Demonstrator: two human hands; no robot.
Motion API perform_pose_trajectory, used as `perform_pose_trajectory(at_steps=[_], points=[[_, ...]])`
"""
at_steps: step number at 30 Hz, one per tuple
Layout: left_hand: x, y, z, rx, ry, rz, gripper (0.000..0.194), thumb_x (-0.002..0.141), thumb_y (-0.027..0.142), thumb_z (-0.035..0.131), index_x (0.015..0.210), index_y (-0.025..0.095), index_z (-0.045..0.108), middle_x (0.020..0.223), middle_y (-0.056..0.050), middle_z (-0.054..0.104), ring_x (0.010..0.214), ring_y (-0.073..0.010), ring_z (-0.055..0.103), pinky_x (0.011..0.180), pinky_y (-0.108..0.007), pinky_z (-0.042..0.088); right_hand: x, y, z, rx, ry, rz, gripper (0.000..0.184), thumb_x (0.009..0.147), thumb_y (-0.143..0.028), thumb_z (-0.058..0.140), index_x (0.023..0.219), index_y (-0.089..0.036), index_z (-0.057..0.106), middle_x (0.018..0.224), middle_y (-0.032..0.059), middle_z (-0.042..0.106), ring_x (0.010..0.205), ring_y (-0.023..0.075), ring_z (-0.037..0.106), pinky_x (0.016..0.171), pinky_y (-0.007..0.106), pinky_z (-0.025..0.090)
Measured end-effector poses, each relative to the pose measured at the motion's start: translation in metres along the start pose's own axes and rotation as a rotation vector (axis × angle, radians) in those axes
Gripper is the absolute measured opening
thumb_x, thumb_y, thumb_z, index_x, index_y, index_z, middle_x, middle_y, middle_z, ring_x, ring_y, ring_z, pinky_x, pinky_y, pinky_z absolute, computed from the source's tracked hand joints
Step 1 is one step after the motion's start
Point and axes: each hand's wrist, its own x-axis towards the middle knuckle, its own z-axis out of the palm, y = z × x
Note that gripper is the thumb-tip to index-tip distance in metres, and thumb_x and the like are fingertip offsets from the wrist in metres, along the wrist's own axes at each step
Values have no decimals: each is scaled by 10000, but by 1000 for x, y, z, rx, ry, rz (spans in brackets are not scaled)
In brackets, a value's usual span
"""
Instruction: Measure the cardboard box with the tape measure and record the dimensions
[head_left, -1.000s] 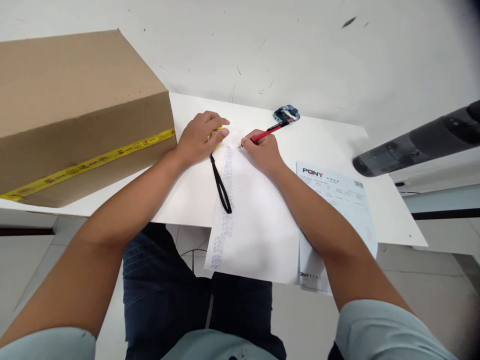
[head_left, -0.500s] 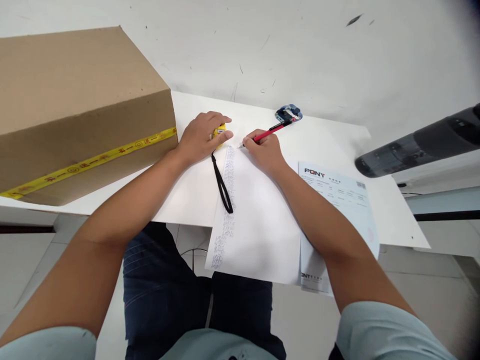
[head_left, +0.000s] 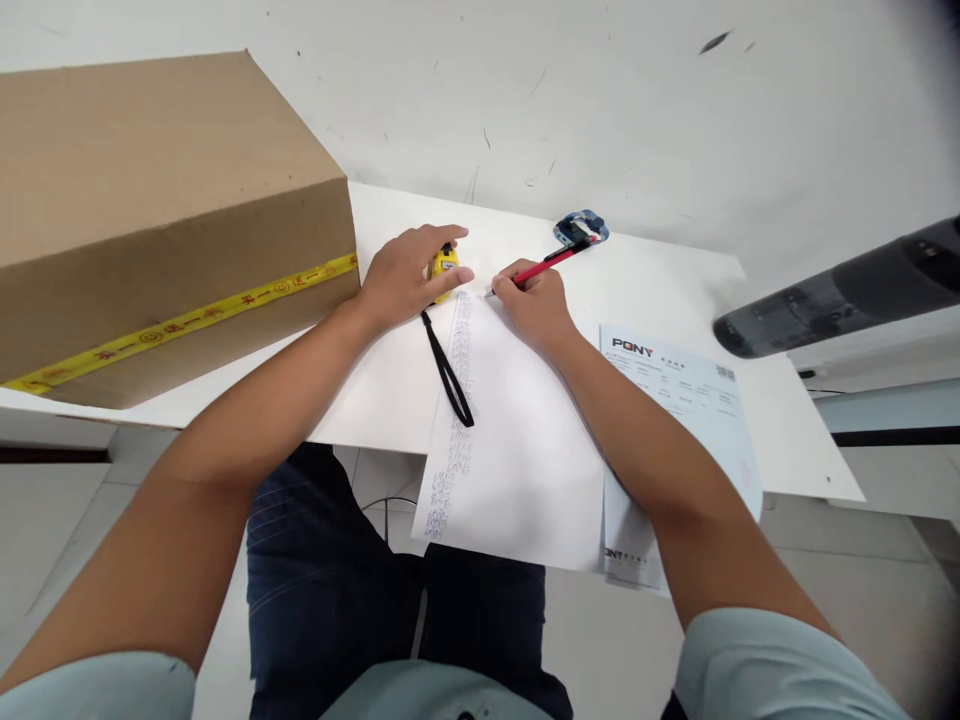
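My right hand [head_left: 531, 296] pinches a red and black pen [head_left: 553, 260], its tip down at the top of a white sheet of paper [head_left: 525, 450]. Small dense blue handwriting [head_left: 459, 400] runs down the sheet's left side. To the left, my left hand [head_left: 409, 268] is curled around a yellow tape measure [head_left: 445, 264], thumb on the near side and forefinger beyond it. The palm hides part of the tape measure. Its black wrist strap [head_left: 450, 378] trails across the paper's left edge.
A large cardboard box [head_left: 172, 230] with yellow printed tape stands at left on the white table [head_left: 382, 395]. A printed PONY form [head_left: 705, 420] lies partly under my right forearm. A bluish looped band [head_left: 582, 226] lies by the wall; a dark cylinder [head_left: 832, 295] juts in at right.
More of the yellow tape measure shows between my left thumb and forefinger. My right hand and pen stay at the top of the sheet. The whole view has shifted slightly.
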Motion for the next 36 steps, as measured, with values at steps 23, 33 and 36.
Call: perform_pose_trajectory(at_steps=[23,33,36], points=[[1,-5,8,22,82,44,396,901,543,593,1182,275,670,1237,-46,658,1137,-253,584,984,-385,449,0,1,-1,-31,7,-2,132,720,-155,589,599,-208,593,557,-49,526,583,127,461,580,288,383],[1,-3,7,51,62,41,395,934,569,528,1191,314,687,1239,-38,650,1097,-244,585,957,-386,455,3,6,-1,-43,27,-5,152,745,-154,596,608,-215,567,569,-55,516,578,124,453,584,278,396],[0,-6,8,47,70,68,429,938,589,511,1190,293,693,1226,-48,652,1096,-240,583,955,-372,451,3,8,-1,-23,58,-20,107,809,-238,606,704,-222,601,607,-47,546,591,138,497,610,287,432]])
